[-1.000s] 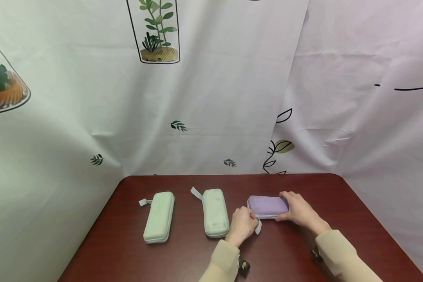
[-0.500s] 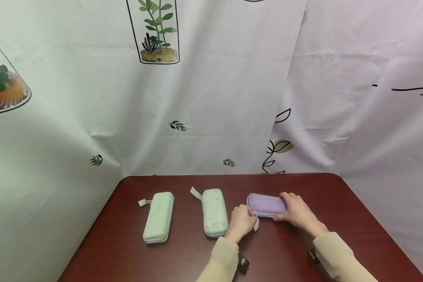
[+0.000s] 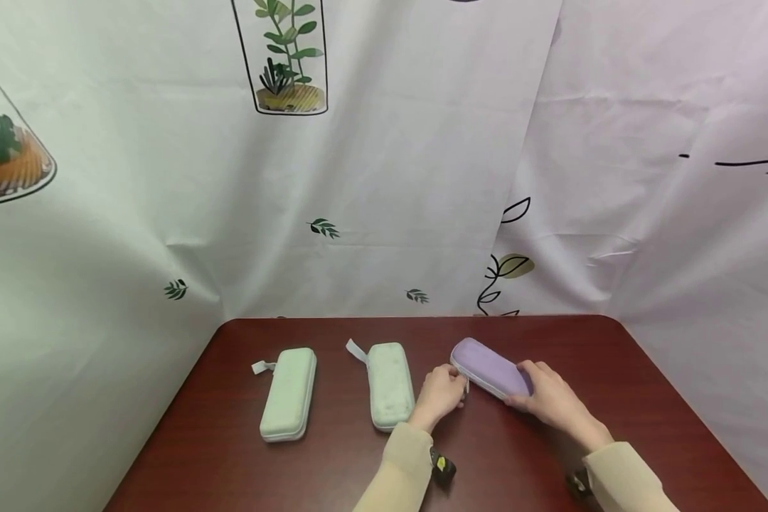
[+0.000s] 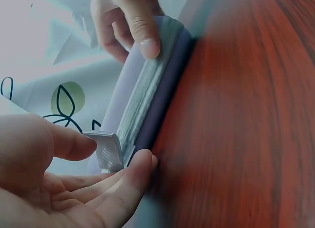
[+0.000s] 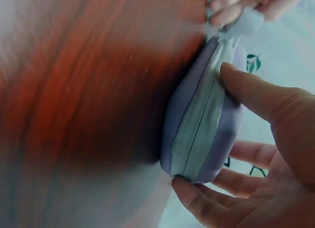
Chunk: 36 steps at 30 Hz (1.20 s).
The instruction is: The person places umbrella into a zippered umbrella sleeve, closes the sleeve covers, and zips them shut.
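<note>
Purple case (image 3: pixel 491 376) lies diagonally, right hand (image 3: pixel 547 402) gripping it, left hand (image 3: pixel 444 393) pinching its zipper tab (image 4: pixel 108 150).

The head view looks forward and down from above the near edge of the table (image 3: pixel 333 469), taking in the whole tabletop along the lower part of the frame and the printed curtain (image 3: pixel 384 163) above it. The left wrist view sits very close, low over the wood, with the left hand (image 4: pixel 59 183) at lower left and the purple case (image 4: pixel 147 90) running up the centre. The right wrist view is equally close, the right hand (image 5: pixel 266 154) at lower right. All three share that case (image 3: pixel 490 368) (image 5: pixel 202 134).
</note>
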### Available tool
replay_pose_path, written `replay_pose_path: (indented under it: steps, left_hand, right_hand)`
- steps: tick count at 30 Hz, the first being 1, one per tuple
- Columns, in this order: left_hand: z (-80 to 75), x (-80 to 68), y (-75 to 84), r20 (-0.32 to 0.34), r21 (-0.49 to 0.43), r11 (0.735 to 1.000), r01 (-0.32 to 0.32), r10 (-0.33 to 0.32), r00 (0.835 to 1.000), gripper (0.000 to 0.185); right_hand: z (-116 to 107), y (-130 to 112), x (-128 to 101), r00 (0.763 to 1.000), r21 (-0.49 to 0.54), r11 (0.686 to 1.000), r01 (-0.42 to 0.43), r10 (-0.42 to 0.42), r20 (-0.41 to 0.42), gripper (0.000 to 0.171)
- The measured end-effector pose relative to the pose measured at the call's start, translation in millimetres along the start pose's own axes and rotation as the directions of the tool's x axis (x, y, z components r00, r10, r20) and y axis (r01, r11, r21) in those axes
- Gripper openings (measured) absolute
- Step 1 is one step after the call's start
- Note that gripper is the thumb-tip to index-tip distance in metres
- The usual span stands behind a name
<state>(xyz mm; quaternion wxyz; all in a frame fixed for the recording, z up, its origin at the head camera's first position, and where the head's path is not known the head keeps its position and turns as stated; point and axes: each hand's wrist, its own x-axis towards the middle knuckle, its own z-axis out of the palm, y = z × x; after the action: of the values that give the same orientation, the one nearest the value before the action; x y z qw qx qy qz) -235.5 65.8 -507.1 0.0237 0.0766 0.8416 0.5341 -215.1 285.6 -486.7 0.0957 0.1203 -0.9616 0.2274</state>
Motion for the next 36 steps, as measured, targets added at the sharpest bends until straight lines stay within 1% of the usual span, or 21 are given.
replay_pose_path:
  steps: [3, 5, 7, 10, 12, 15, 17, 19, 23, 26, 28, 29, 31, 34, 35, 36]
  left_hand:
    - [2.9, 1.7, 0.0, 0.027, -0.043, 0.999, 0.014, -0.013, 1.000, 0.009]
    - [4.2, 2.0, 0.5, 0.039, -0.069, 0.997, 0.018, -0.015, 0.999, 0.017]
    - [5.5, 2.8, 1.7, 0.055, -0.097, 0.995, 0.026, -0.021, 0.998, 0.019]
    - [7.5, 5.0, 2.5, 0.083, -0.165, 0.985, 0.040, -0.027, 0.996, 0.023]
    - [8.5, 6.7, 2.8, 0.098, -0.185, 0.982, 0.048, -0.030, 0.995, 0.025]
    - [9.0, 7.8, 3.3, 0.098, -0.157, 0.987, 0.039, -0.024, 0.995, 0.036]
    - [9.2, 7.7, 3.8, 0.093, -0.120, 0.992, 0.030, -0.019, 0.995, 0.040]
    - [8.6, 7.4, 4.2, 0.086, -0.091, 0.996, 0.018, -0.010, 0.996, 0.041]
    - [7.6, 6.0, 5.0, 0.085, -0.077, 0.997, 0.012, -0.005, 0.996, 0.040]
    - [5.6, 4.7, 5.3, 0.081, -0.064, 0.998, 0.018, -0.013, 0.997, 0.039]
    - [4.6, 4.3, 6.3, 0.088, -0.072, 0.997, 0.026, -0.020, 0.996, 0.040]
    - [4.2, 4.0, 7.4, 0.102, -0.099, 0.995, 0.033, -0.023, 0.995, 0.040]
    - [3.6, 3.7, 9.1, 0.143, -0.188, 0.980, 0.057, -0.030, 0.989, 0.042]
    - [-1.0, 3.9, 13.9, 0.197, -0.320, 0.942, 0.098, -0.035, 0.980, 0.046]
    - [-3.8, 4.1, 15.8, 0.209, -0.353, 0.930, 0.106, -0.032, 0.977, 0.047]
    - [-7.4, 4.4, 17.9, 0.213, -0.367, 0.925, 0.104, -0.025, 0.977, 0.048]
  right_hand:
    - [0, -5, -7, 1.000, 0.002, 1.000, -0.018, 0.018, -0.004, 0.063]
    - [1, -9, -10, 0.999, 0.001, 0.999, -0.033, 0.033, 0.000, 0.064]
    - [3, -14, -14, 0.999, 0.001, 0.999, -0.054, 0.054, 0.000, 0.066]
    - [6, -23, -19, 0.997, 0.013, 0.997, -0.080, 0.080, 0.007, 0.069]
    - [9, -28, -22, 0.996, 0.020, 0.996, -0.084, 0.084, 0.006, 0.068]
    - [12, -35, -26, 0.997, 0.021, 0.997, -0.073, 0.073, 0.008, 0.063]
    - [14, -38, -28, 0.998, 0.017, 0.997, -0.069, 0.069, 0.003, 0.060]
    - [15, -39, -29, 0.998, 0.013, 0.998, -0.069, 0.069, -0.004, 0.059]
    - [17, -39, -30, 0.997, 0.013, 0.997, -0.077, 0.077, -0.006, 0.059]
    - [18, -40, -30, 0.997, 0.017, 0.997, -0.071, 0.071, 0.004, 0.060]
    - [16, -39, -30, 0.998, 0.018, 0.997, -0.068, 0.068, 0.010, 0.060]
    - [15, -39, -29, 0.998, 0.018, 0.998, -0.066, 0.066, 0.012, 0.060]
    - [11, -37, -29, 0.998, 0.020, 0.997, -0.069, 0.068, 0.016, 0.059]
    - [6, -35, -28, 0.997, 0.023, 0.997, -0.074, 0.074, 0.017, 0.057]
    - [4, -34, -28, 0.997, 0.024, 0.997, -0.076, 0.076, 0.018, 0.056]
    - [2, -33, -27, 0.997, 0.023, 0.997, -0.080, 0.080, 0.016, 0.056]
